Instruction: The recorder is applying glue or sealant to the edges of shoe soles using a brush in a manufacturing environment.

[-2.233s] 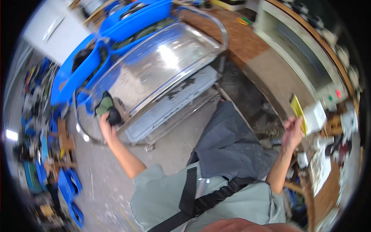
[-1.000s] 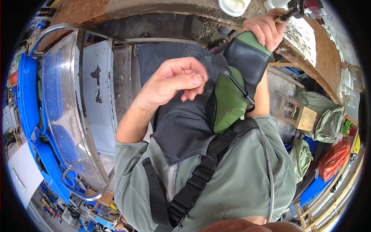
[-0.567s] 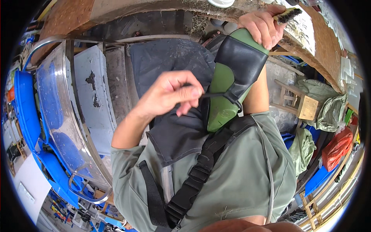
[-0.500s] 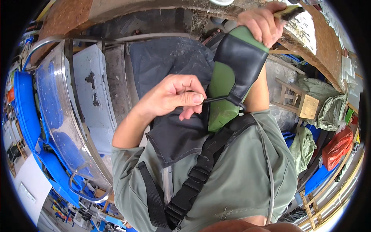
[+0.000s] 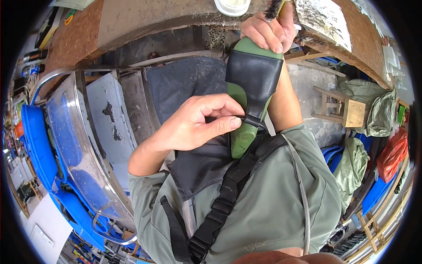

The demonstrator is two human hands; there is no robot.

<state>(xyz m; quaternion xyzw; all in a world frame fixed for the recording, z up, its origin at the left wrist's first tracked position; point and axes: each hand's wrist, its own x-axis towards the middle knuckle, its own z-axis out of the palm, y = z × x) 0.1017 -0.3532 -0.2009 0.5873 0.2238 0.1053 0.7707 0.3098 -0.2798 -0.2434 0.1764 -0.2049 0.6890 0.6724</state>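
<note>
A green shoe last [image 5: 239,143] wearing a black leather shoe upper [image 5: 258,72] lies tilted over my lap, its narrow end toward my chest. My right hand [image 5: 269,31] is closed round its far, wide end. A brush [image 5: 273,9] with dark bristles and a yellowish handle is held in that same hand. At the near end of the upper, a thin black strap [image 5: 256,123] passes through a leather loop. My left hand [image 5: 204,121] pinches the strap between thumb and index finger, close against the last; the strap's tip is hidden by the fingers.
A worn workbench [image 5: 145,24] curves across the far side, with a white tub [image 5: 233,6] on its edge and a stained white sheet [image 5: 325,20] at right. A metal-framed rack [image 5: 105,114] stands left. To the right are a wooden stool [image 5: 351,112] and a red bag [image 5: 392,154].
The last and my right hand have shifted left and nearer. My left hand has moved up against the last, so less strap shows between them. More of the bench and tub shows.
</note>
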